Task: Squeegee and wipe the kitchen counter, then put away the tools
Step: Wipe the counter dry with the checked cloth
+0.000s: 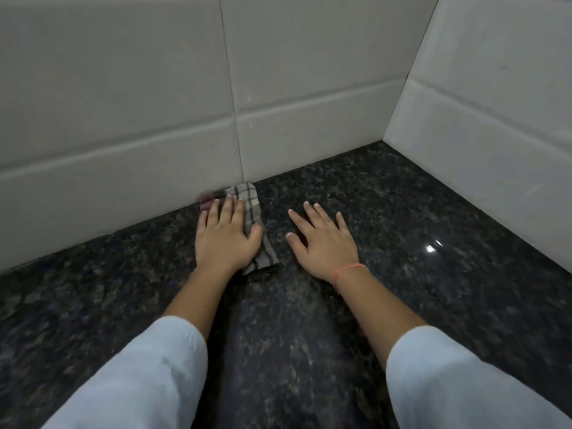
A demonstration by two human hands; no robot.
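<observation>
Granite counter (402,212) is meeting grey wall tiles (123,88); left hand (226,239) is pressing checked cloth (250,209) flat-fingered, right hand (325,243) is resting, fingers spread.

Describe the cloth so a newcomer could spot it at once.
Start at the grey tiled wall where it meets the dark speckled counter. At that seam the left hand presses flat on the cloth. It is the only fabric there, pale with dark checked lines; the right hand rests on bare stone.
</observation>
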